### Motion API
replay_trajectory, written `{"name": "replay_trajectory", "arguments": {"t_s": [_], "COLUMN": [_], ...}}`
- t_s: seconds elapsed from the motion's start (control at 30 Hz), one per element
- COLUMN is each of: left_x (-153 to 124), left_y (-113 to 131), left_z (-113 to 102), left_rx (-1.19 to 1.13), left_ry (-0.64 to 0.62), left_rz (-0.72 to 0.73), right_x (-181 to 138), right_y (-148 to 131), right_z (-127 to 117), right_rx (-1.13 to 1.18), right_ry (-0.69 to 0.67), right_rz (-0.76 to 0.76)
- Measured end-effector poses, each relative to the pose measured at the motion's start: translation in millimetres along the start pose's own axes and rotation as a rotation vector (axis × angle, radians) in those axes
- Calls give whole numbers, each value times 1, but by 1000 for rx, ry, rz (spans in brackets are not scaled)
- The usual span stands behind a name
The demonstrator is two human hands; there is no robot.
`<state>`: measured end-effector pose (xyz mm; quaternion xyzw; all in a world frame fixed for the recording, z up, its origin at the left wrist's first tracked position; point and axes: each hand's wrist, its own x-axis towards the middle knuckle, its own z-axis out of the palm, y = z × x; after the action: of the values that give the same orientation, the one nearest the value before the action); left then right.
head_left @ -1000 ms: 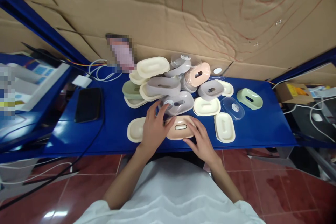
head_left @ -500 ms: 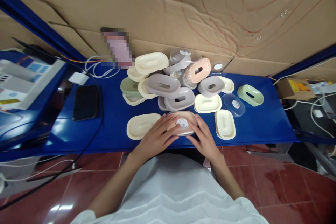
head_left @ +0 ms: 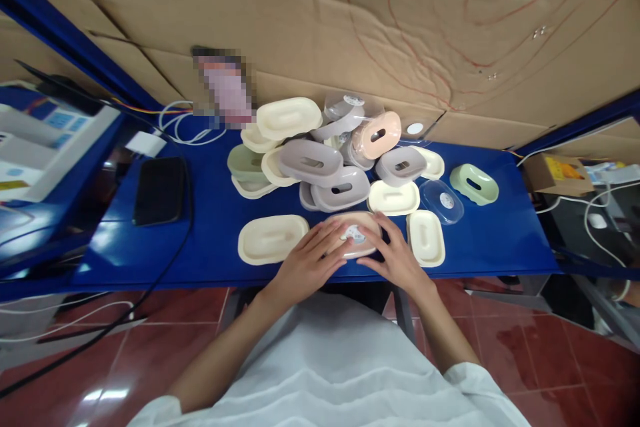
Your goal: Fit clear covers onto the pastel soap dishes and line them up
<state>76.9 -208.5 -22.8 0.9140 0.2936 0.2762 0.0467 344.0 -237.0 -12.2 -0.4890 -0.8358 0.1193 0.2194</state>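
A pale pink soap dish [head_left: 330, 251] with a clear lid and a round white label lies near the table's front edge. My left hand [head_left: 305, 265] reaches over its left part, fingers across the lid and thumb at the near rim. From the right, my right hand [head_left: 397, 257] holds the dish between fingers at the far rim and a thumb at the near side. The hands partly cover the lid and label. Left of them lies a cream tray [head_left: 255, 240]; to the right is a cream tray [head_left: 426, 238] turned crosswise.
Behind my hands is a heap of grey soap dishes [head_left: 345, 189], cream trays [head_left: 289, 119] and a peach dish [head_left: 391, 124]. A clear lid [head_left: 443, 202] and a green dish [head_left: 474, 184] lie right. A black phone-like slab [head_left: 159, 191] and cables are left on the blue table [head_left: 510, 240].
The label under my fingers appears shifted slightly right and more covered. Both hands stay on the pink soap dish. The whole view has moved a little.
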Motion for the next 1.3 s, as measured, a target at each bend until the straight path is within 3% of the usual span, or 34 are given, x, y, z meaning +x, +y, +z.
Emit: {"name": "replay_trajectory", "arguments": {"t_s": [0.1, 0.2, 0.27, 0.33, 0.43, 0.5, 0.57, 0.63, 0.7, 0.77, 0.9, 1.07, 1.17, 1.3], "left_x": [-2, -17, -34, -52, -67, -65, -55, -41, -28, -20, -23, -48, -59, -63], "left_y": [4, 2, -4, -13, -20, -14, -2, 10, 19, 23, 17, 9, 8, 4], "left_z": [-5, -19, -31, -40, -41, -35, -25, -16, -9, -4, -5, -15, -17, -17], "left_rx": [-38, -39, 41, 160, 226, 194, 133, 60, 4, -23, -15, 33, 29, 42], "left_ry": [-12, 61, 113, 137, 116, 82, 28, -36, -89, -100, -85, -53, 2, 131], "left_rz": [32, -52, -195, -345, -387, -336, -268, -180, -113, -99, -136, -207, -264, -309], "right_x": [-2, -18, -42, -75, -126, -149, -157, -147, -122, -85, 0, 84, 94, 61], "right_y": [-4, 0, 15, 40, 89, 116, 131, 129, 111, 81, 24, 12, 8, -27], "right_z": [1, -14, -31, -47, -59, -60, -59, -60, -61, -56, -29, -12, -23, -28], "right_rx": [55, 49, -68, -280, -557, -583, -523, -501, -525, -492, -308, -260, -248, -229], "right_ry": [-25, 13, 218, 531, 865, 884, 772, 658, 612, 553, 224, 69, 76, 51], "right_rz": [-11, -3, 101, 288, 647, 813, 921, 980, 900, 645, 153, -128, -181, -246]}}
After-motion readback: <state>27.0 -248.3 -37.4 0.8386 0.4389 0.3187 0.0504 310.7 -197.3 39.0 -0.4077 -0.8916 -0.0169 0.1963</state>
